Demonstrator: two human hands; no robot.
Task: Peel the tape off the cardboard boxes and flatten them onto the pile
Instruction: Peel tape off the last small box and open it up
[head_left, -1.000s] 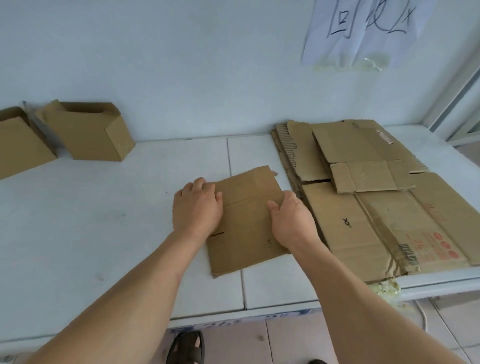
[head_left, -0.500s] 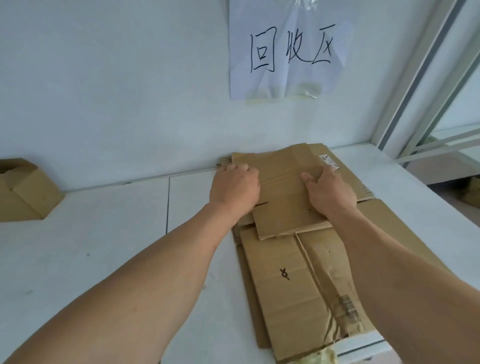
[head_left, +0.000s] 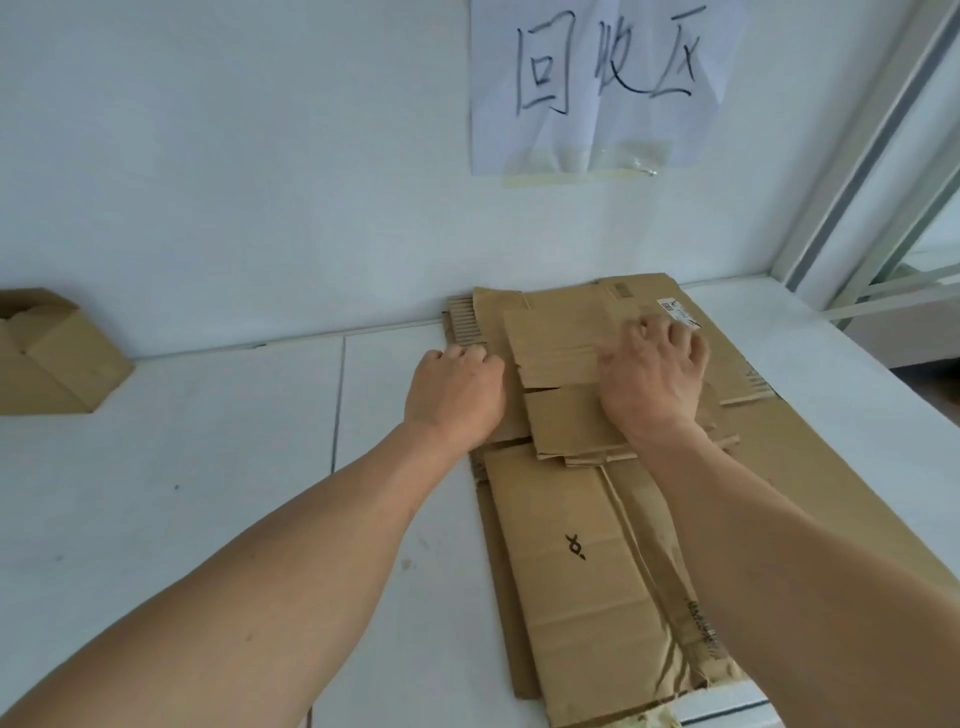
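A white tabletop (head_left: 182, 467) spans the view, meeting a pale wall at its far edge. On its right half lies the pile of flattened brown cardboard sheets (head_left: 576, 582), the lowest sheets reaching from the wall to the near table edge; one large sheet carries a small black hand-drawn mark (head_left: 575, 546) and a strip of printed tape (its lettering too small to read). Uppermost on the pile, toward the wall, rests the smaller flattened brown cardboard box (head_left: 558, 364), lying flat with its near flaps overlapping the sheet below. The right hand (head_left: 654, 371) presses down on the right part of this box, fingers bent at the knuckles with the tips against the cardboard; whether they pinch an edge cannot be told. The left hand (head_left: 457, 395) sits at the box's left edge with fingers curled under, knuckles toward the wall; whether it grasps the edge or merely touches it cannot be told. A white paper sign with black handwritten characters (head_left: 608, 83) is taped to the wall above the pile. At the far left of the table stands an unflattened brown cardboard box (head_left: 57, 358), well apart from the pile.
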